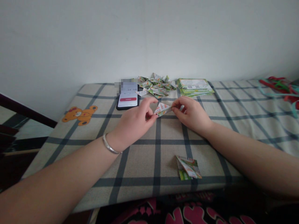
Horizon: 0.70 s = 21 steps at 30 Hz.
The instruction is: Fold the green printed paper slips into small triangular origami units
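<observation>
Between my two hands is a small piece of printed paper [163, 109], folded to a triangle, held a little above the tablecloth. My left hand [137, 119], with a silver bangle on its wrist, pinches the left corner. The right corner is gripped by the thumb and fingertips of my right hand [190, 113]. Nearer to me, another folded paper piece [188, 168] lies on the cloth, its layers partly raised. Behind my hands is a heap of similar folded paper pieces [157, 85]. A stack of printed green leaflets [195, 86] lies right of the heap.
A phone [128, 98] with a lit screen lies left of the heap. The checked tablecloth [140, 161] reaches the wall [149, 37] behind. A flat orange bear figure [80, 115] is on the left side. Red and green strips [279, 85] lie at the far right.
</observation>
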Each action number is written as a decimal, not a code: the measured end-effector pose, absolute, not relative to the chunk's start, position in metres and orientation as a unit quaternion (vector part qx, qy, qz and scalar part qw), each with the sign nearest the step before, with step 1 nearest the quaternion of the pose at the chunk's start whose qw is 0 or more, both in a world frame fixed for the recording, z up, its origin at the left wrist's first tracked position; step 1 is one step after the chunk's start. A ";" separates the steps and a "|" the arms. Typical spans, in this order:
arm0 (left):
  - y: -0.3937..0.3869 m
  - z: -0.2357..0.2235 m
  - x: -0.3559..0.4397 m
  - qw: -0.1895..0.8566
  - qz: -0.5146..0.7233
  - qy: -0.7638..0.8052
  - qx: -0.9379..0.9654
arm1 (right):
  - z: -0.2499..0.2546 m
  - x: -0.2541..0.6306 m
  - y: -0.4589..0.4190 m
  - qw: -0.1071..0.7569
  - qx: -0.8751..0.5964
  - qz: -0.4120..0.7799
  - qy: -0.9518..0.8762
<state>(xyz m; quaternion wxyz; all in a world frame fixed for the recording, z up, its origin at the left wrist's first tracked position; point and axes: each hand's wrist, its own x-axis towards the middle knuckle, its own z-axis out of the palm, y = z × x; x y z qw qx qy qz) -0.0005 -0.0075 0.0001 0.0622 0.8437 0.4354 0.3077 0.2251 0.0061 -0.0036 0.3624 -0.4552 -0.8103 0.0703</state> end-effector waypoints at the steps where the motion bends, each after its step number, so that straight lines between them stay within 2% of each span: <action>1: -0.008 0.000 0.000 0.064 0.307 0.433 0.845 | -0.004 0.225 0.007 0.366 -0.458 0.071 -0.807; 6: -0.010 0.000 0.000 0.063 0.302 0.429 0.849 | -0.002 0.221 0.003 0.378 -0.476 0.056 -0.792; 12: -0.009 0.000 0.001 0.064 0.308 0.435 0.844 | 0.003 0.219 -0.003 0.345 -0.426 0.023 -0.836; 21: -0.007 0.002 0.001 0.040 0.299 0.382 0.873 | -0.003 0.219 0.000 0.301 -0.385 0.043 -0.871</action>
